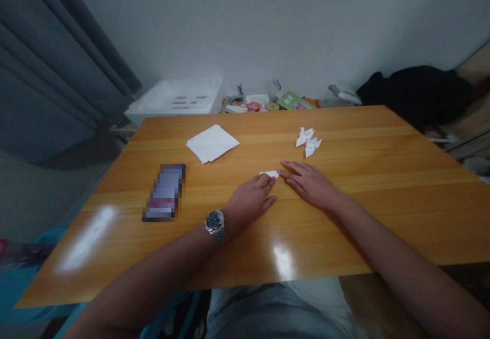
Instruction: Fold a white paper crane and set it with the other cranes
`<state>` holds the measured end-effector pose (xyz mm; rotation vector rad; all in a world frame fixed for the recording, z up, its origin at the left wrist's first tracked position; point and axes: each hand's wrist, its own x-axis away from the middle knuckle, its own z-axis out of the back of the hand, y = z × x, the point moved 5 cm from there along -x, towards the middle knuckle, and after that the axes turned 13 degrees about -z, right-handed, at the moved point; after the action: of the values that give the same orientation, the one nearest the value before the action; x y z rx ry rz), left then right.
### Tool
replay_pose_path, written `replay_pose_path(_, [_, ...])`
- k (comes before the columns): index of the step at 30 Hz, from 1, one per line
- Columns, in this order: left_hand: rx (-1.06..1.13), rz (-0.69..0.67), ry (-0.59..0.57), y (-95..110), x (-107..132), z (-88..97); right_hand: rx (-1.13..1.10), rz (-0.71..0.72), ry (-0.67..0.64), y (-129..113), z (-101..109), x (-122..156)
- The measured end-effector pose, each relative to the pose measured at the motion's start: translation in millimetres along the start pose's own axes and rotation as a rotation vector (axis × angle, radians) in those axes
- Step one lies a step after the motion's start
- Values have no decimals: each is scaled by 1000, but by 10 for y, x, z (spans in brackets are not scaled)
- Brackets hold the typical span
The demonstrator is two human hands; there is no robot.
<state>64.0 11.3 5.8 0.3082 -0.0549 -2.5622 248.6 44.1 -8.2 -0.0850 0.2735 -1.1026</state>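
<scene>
A small folded piece of white paper [270, 174] lies on the wooden table [344, 216] between my two hands. My left hand [250, 200], with a metal wristwatch, rests over its near end with fingers curled down onto it. Flat on the table, my right hand [308, 182] has its fingers stretched out and the fingertips pressing the paper's right edge. Most of the paper is hidden under my hands. Two finished white paper figures [308, 141] sit farther back on the table.
A small stack of white paper sheets [212, 143] lies at the back left. A dark phone [165, 192] lies left of my hands. Behind the table stand a white plastic bin [176, 99], assorted clutter and a black bag [417, 91]. A grey curtain hangs at left.
</scene>
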Motion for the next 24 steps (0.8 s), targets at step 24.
replay_pose_path(24, [11, 35, -29, 11, 18, 16, -60, 110, -76, -87, -35, 20])
